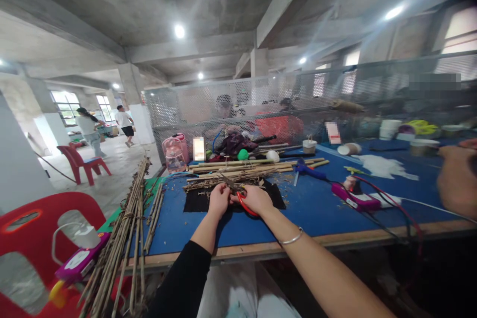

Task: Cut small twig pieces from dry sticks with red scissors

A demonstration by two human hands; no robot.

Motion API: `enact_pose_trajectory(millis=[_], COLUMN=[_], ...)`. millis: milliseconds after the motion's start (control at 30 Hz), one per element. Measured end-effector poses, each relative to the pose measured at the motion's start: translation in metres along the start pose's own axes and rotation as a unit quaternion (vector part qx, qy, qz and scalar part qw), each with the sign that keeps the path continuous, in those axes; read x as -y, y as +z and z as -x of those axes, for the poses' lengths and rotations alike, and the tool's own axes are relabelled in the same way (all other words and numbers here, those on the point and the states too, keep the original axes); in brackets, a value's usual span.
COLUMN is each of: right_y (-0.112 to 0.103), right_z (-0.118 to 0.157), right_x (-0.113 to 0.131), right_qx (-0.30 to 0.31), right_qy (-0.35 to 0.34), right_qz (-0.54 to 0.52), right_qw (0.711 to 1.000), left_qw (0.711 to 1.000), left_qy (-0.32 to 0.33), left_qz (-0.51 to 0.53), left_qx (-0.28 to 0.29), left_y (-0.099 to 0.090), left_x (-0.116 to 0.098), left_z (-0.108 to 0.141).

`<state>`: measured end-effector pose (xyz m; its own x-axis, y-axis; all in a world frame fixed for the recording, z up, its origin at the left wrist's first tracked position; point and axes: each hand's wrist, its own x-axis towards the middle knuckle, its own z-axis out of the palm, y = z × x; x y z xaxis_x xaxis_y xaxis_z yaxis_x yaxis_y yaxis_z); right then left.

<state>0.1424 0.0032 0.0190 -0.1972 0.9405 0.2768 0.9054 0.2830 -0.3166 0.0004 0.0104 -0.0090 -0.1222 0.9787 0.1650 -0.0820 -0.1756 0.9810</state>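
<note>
My right hand (pixel 258 199) is closed round the red handles of a pair of scissors (pixel 245 203), whose dark blades point up and to the left. Close beside it, my left hand (pixel 219 199) has its fingers pinched together; whatever they hold is too small to make out. Both hands are over a black cloth (pixel 197 202) on the blue table. Just beyond them lie thin, rough dry twigs (pixel 203 185), with smoother pale sticks (pixel 212 169) behind. Small plant scraps are scattered around the cloth.
A bundle of long stalks (pixel 128 223) leans over the table's left end, near a red chair (pixel 85 208). A blue glue gun (pixel 311 171) and purple power strip (pixel 356 198) with cables lie right. Another person's blurred hand (pixel 456 179) is at far right. Perforated mesh (pixel 179 104) stands behind.
</note>
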Motion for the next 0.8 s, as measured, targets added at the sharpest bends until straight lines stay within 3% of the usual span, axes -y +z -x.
enact_pose_trajectory(millis=[200,367,633,800], right_y=[0.001,0.001,0.008,0.010], right_z=[0.000,0.001,0.000,-0.001], right_x=[-0.001,-0.001,-0.001,-0.001], right_qx=[-0.017,-0.027,-0.069,-0.083], right_qy=[0.014,-0.023,-0.055,-0.065], right_qz=[0.014,-0.014,-0.004,0.013], right_qw=[1.000,0.999,0.996,0.994], left_qw=[0.998,0.997,0.999,0.999], left_qy=[-0.048,-0.051,0.002,0.033], left_qz=[0.023,0.047,0.034,0.017], left_qx=[-0.028,-0.015,0.007,0.002], left_y=[-0.001,0.000,-0.002,-0.002], left_x=[-0.008,-0.010,0.001,-0.004], left_z=[0.004,0.004,-0.001,0.002])
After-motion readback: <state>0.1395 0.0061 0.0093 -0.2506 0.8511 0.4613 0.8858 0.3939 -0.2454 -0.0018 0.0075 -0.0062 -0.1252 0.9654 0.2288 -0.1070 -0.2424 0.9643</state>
